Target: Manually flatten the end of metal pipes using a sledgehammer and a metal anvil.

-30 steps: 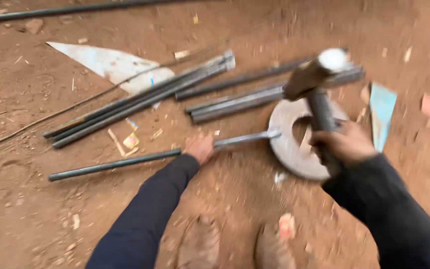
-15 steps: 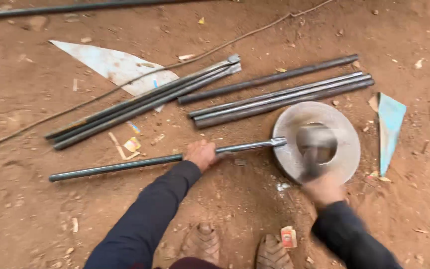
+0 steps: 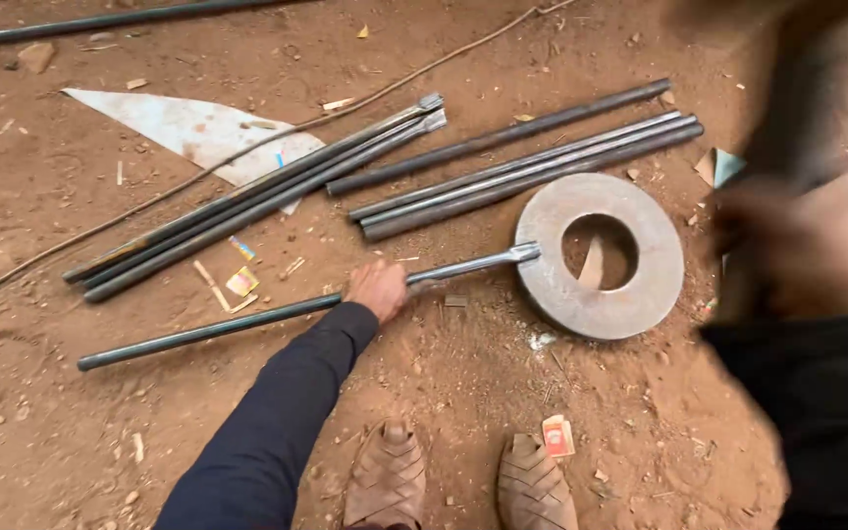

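The left hand reaches down to the reddish dirt ground and clenches its fingers around a long thin dark steel rod. The rod lies almost level across the ground, and its flattened silvery tip rests on the near-left rim of a thick grey steel ring with a round hole. The ring lies flat on the dirt right of the middle. A dark blue sleeve covers the left arm.

The right hand is raised close to the camera at the right edge, heavily blurred. It seems to be wrapped around a dark upright handle, but I cannot tell what its fingers are doing or what the handle belongs to.

Beyond the ring lie three long grey steel bars side by side. To their left is a bundle of dark thin rods, slanting toward the far side. A pale triangular sheet of metal lies partly under that bundle. Two brown woven sandals show at the near edge, with a small red and white packet just beside the right one.
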